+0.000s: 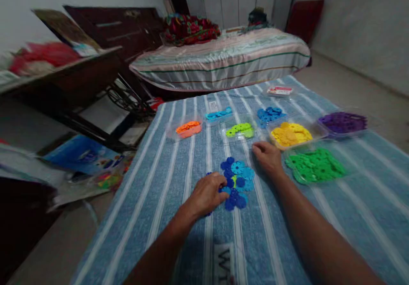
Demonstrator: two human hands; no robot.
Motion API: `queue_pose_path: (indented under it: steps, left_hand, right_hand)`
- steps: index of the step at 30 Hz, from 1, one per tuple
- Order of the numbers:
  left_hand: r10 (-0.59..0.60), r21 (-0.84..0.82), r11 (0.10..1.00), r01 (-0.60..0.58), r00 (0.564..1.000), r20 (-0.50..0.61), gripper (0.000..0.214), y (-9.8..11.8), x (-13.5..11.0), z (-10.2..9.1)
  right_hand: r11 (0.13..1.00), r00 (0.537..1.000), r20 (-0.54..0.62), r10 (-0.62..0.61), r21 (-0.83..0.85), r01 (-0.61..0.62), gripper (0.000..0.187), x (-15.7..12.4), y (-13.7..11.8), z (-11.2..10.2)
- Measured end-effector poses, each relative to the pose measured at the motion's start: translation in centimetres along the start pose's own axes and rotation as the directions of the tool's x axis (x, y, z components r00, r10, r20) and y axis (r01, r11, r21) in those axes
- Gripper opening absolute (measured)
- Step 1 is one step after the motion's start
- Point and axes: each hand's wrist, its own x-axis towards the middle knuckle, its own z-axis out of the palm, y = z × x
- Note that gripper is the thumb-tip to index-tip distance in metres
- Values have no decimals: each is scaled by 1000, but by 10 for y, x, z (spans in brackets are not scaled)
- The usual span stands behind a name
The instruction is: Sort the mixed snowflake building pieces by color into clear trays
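A pile of flower-shaped plastic discs [246,177] in dark and light blue lies on the striped cloth, with a bit of yellow-green among them. My left hand [207,191] is at the pile's left side, thumb and fingers curled around a blue flower-shaped disc at its edge. A few dark blue pieces show partly from beneath that hand. To the right of the pile, my right hand [267,157] rests on the cloth with its fingers curled in and nothing visible in them. It lies just in front of the tub of yellow discs [291,134].
Transparent tubs hold green [316,165], purple [343,123], lime [239,130] and orange discs [188,129]. Blue discs [271,114] and light blue discs [219,113] sit farther back, near a red-and-white labelled packet [280,90]. A bed [220,59] stands beyond; a sewing-machine table [64,70] is left.
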Motion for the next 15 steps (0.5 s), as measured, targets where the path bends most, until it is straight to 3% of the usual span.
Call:
queue_pose_path:
  steps: [3,6,11,15]
  left_hand:
    - [-1,-16,1000,0,1000,-20,6,5,-1,-2]
    - [-19,-164,986,14,999,-31,6,5,-1,-4]
    - [-152,-517,840,165,986,68,20,-4,5,-10]
    - [-222,-606,759,238,970,102,25,-12,19,-24]
  right_hand:
    - [1000,1000,-1,0,5,0,32,0,2,-1]
    - [1000,1000,-5,-5,17,5,31,0,3,0]
    - [1000,1000,4,-2,12,2,30,-1,3,3]
    - [1000,1000,3,5,15,-5,29,-1,3,4]
